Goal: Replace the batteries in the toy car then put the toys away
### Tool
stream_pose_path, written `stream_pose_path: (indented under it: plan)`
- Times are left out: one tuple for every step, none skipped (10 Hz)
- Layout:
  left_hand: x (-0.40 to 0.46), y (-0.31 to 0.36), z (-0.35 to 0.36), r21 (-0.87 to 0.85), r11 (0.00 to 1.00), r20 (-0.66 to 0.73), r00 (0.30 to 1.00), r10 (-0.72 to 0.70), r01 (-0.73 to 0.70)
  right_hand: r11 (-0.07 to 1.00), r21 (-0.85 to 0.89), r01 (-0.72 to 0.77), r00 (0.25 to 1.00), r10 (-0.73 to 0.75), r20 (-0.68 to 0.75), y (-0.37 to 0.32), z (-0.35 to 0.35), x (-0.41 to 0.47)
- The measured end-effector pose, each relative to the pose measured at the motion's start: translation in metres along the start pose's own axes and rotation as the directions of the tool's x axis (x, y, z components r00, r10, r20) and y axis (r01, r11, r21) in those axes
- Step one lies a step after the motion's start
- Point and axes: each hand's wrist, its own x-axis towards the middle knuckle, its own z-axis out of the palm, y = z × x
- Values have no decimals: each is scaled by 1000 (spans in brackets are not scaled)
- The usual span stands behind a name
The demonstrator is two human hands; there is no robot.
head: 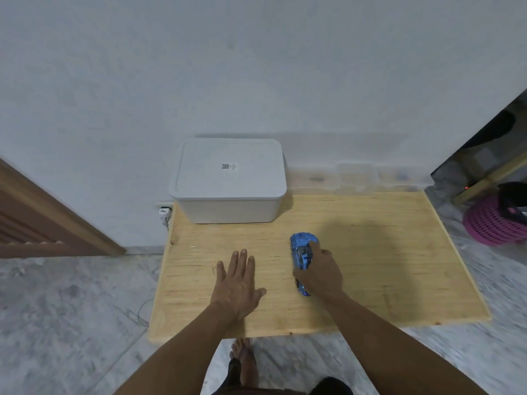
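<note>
A shiny blue toy car (301,249) lies on the wooden table (385,266), nose pointing away from me. My right hand (320,276) is wrapped over the car's rear half, fingers closed on its body, and hides that part. My left hand (238,280) rests flat on the table to the left of the car, fingers spread, holding nothing. A white lidded storage box (228,181) stands at the back left of the table against the wall, its lid closed.
Clear plastic containers (356,178) line the wall at the table's back right. A pink basket (493,223) sits on the floor to the right. A wall socket with a plug (164,213) is left of the table. A wooden door (42,220) stands at far left.
</note>
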Motion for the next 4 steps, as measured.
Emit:
stream_pose_path:
  plan:
    - [-6,7,0,-10,1000,3,1000,-24,24,1000,-7,21,1000,-21,12,3,-1,-1]
    - [-11,13,-2,-30,997,3,998,-65,66,990,125,71,997,-75,26,12,-5,3]
    - [-20,25,4,-73,991,12,993,-115,116,968,245,49,999,-41,-36,28,-21,-2]
    - [-29,43,11,-105,978,-7,984,-180,178,980,193,44,998,-35,-46,63,-31,-3]
